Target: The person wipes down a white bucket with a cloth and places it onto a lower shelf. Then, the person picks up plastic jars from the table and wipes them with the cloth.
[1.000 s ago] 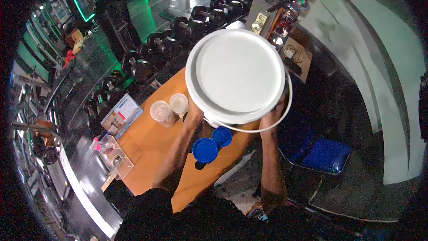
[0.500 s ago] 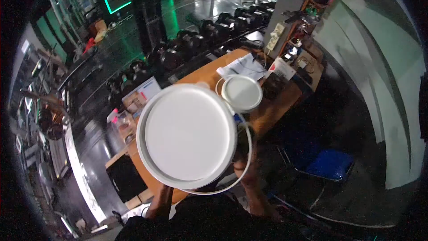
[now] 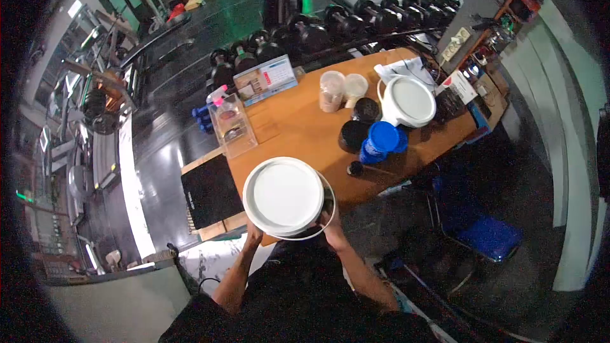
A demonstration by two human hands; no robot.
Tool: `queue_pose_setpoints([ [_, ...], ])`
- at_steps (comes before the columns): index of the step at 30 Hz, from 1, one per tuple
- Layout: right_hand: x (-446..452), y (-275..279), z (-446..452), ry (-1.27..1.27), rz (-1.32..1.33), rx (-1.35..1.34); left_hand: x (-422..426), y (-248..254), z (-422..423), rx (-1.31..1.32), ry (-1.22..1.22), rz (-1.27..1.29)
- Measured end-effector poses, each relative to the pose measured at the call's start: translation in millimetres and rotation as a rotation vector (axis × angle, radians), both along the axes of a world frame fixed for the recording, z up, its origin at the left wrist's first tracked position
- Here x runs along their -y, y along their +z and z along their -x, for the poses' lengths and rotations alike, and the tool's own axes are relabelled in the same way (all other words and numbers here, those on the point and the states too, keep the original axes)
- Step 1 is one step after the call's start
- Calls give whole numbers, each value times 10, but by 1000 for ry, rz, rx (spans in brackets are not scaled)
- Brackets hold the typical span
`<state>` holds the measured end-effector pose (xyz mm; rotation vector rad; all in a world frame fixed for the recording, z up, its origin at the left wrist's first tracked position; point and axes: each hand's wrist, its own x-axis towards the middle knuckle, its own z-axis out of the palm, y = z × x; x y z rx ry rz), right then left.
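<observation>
A white lidded bucket (image 3: 284, 195) with a thin white handle is held upright between my two hands, over the near edge of the wooden table (image 3: 279, 133). My left hand (image 3: 254, 234) grips its left side, with the fingers partly hidden beneath the rim. On the opposite side, my right hand (image 3: 332, 223) holds it near the handle. Farther along the table stand a second, smaller-looking white bucket (image 3: 412, 101), a blue-lidded tub (image 3: 381, 140), black-lidded jars (image 3: 353, 136) and two clear tubs (image 3: 332, 91) of pale contents.
At the table's left are a clear plastic box (image 3: 232, 127) and a standing desk calendar (image 3: 267, 80). Papers (image 3: 406, 71) lie at the far right end. A blue chair (image 3: 489, 235) stands to the right, and dumbbells (image 3: 311, 33) line a rack behind the table.
The bucket has moved down, away from my head, and looks smaller. Jars and tubs it covered now show. My view has shifted, so the table sits farther right and higher.
</observation>
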<state>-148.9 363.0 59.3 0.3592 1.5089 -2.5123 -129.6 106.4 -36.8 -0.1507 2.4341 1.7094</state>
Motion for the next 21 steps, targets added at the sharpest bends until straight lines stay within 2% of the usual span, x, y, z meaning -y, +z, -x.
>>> queue_pose_setpoints([
  [2, 170, -315, 57, -16, -48, -82, 124, -117, -21, -45, -2, -27],
  [4, 267, -964, 224, -12, -215, -252, 245, -234, -45, -82, -7, -55],
  [7, 473, -798, 285, -46, -45, -173, 372, -375, -66, -123, -7, -90],
  [8, 474, -746, 257, -25, -140, -148, 420, -425, -65, -140, -6, -102],
  [9, 522, -984, 276, -46, -61, -159, 475, -442, -72, -156, -3, -109],
  [11, 577, -1064, 259, 17, -82, -1, 574, -496, -83, -175, -1, -123],
  [14, 652, -893, 282, -42, -68, 64, 719, -311, -7, -140, 16, -96],
  [17, 693, -396, 202, -218, -3, 195, 852, 447, 134, 4, 80, 7],
  [18, 708, -186, 174, -300, 9, 229, 862, 488, 186, -65, 208, -99],
  [19, 715, -25, 146, -380, 12, 254, 841, 812, 241, 13, 277, -349],
  [21, 662, 112, 72, -484, -69, 260, 954, 958, 340, 68, 194, -261],
])
